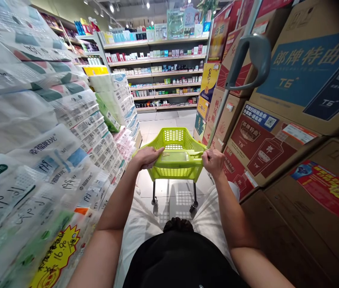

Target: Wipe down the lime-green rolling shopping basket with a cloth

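A lime-green plastic shopping cart (174, 173) on dark legs and small wheels stands right in front of me. Its basket has a perforated wall, and through it no goods can be made out. My left hand (148, 157) is wrapped round the left end of the cart's handle bar (174, 156), thumb lying along the top. At the right end, my right hand (213, 161) is closed in a fist on the same bar. A metal pole with a grey-blue looped grip (249, 62) slants down to just behind my right hand; whether they touch, I cannot tell.
Stacked plastic-wrapped tissue packs (88, 132) with handwritten prices line the left side. Cardboard liquor cartons (273, 140) are piled close on the right. A tiled aisle floor (169, 117) runs ahead to shelves (157, 74) of small boxes and bottles.
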The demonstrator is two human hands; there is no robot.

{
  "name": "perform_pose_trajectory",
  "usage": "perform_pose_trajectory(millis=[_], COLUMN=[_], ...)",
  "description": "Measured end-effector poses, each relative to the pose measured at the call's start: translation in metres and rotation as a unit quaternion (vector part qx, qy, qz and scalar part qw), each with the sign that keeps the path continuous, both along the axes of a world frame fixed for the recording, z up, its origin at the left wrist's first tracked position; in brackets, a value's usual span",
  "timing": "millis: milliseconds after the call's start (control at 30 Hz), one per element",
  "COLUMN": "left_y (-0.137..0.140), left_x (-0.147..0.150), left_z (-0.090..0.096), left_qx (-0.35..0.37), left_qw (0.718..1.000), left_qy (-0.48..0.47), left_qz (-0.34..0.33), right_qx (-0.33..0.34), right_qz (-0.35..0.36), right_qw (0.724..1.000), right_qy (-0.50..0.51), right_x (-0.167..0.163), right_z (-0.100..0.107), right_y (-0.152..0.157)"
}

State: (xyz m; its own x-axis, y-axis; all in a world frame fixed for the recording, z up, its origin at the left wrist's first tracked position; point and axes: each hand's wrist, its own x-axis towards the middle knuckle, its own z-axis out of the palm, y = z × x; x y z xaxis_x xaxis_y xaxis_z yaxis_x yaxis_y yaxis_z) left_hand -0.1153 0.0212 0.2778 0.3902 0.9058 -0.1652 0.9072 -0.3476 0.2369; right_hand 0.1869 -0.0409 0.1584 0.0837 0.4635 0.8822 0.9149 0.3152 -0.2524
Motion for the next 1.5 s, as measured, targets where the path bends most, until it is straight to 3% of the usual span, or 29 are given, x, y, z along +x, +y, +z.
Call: perform_pose_trajectory(millis=[100, 267, 400, 533, 633, 700, 767, 833, 900, 1033, 1167, 1300, 1367, 1433, 1500], left_y=[-0.007, -0.020, -0.028, -0.038, -0.041, -0.040, -0.036, -0.032, -0.031, -0.030, -0.015, 0.013, 0.021, 0.022, 0.015], left_x=[-0.002, -0.002, -0.001, -0.004, -0.011, -0.016, -0.019, -0.020, -0.019, -0.014, -0.009, -0.006, -0.005, -0.007, -0.010], left_z=[0.002, -0.006, -0.024, -0.063, -0.097, -0.113, -0.118, -0.111, -0.096, -0.056, -0.022, -0.007, -0.006, -0.007, -0.011], left_qx=[0.009, 0.130, 0.234, 0.403, 0.523, 0.564, 0.574, 0.558, 0.510, 0.362, 0.216, 0.056, 0.009, 0.014, 0.063], left_qw=[0.999, 0.991, 0.972, 0.905, 0.831, 0.797, 0.787, 0.802, 0.840, 0.922, 0.968, 0.991, 0.996, 0.999, 0.998], left_qy=[-0.006, 0.010, -0.021, -0.116, -0.185, -0.214, -0.225, -0.213, -0.176, -0.073, -0.003, 0.064, 0.066, 0.034, 0.003], left_qz=[-0.038, -0.021, 0.016, 0.074, 0.042, 0.008, -0.004, 0.021, 0.061, 0.112, 0.130, 0.102, 0.067, 0.015, -0.029], right_qx=[-0.005, 0.007, 0.015, 0.022, 0.032, 0.040, 0.041, 0.032, 0.019, 0.009, 0.015, 0.006, 0.005, 0.007, 0.006], right_qz=[0.002, -0.001, 0.000, 0.002, 0.001, 0.001, -0.001, -0.008, -0.017, -0.022, -0.014, -0.016, -0.016, -0.015, -0.019], right_qw=[1.000, 1.000, 1.000, 0.999, 0.999, 0.999, 0.999, 0.999, 1.000, 1.000, 1.000, 1.000, 1.000, 1.000, 1.000], right_qy=[0.012, 0.015, 0.020, 0.023, 0.008, -0.006, -0.012, -0.013, -0.011, -0.009, -0.013, -0.014, -0.014, -0.012, -0.008], right_x=[-0.002, -0.003, -0.003, -0.004, -0.004, -0.004, -0.005, -0.006, -0.008, -0.014, -0.018, -0.015, -0.013, -0.011, -0.010], right_z=[0.001, 0.000, -0.002, -0.003, -0.002, -0.002, -0.003, -0.004, -0.005, -0.005, -0.004, -0.004, -0.005, -0.005, -0.005], right_y=[-0.003, -0.003, 0.000, 0.000, -0.001, -0.001, -0.001, 0.000, 0.002, 0.005, 0.003, -0.001, -0.001, -0.001, 0.000])
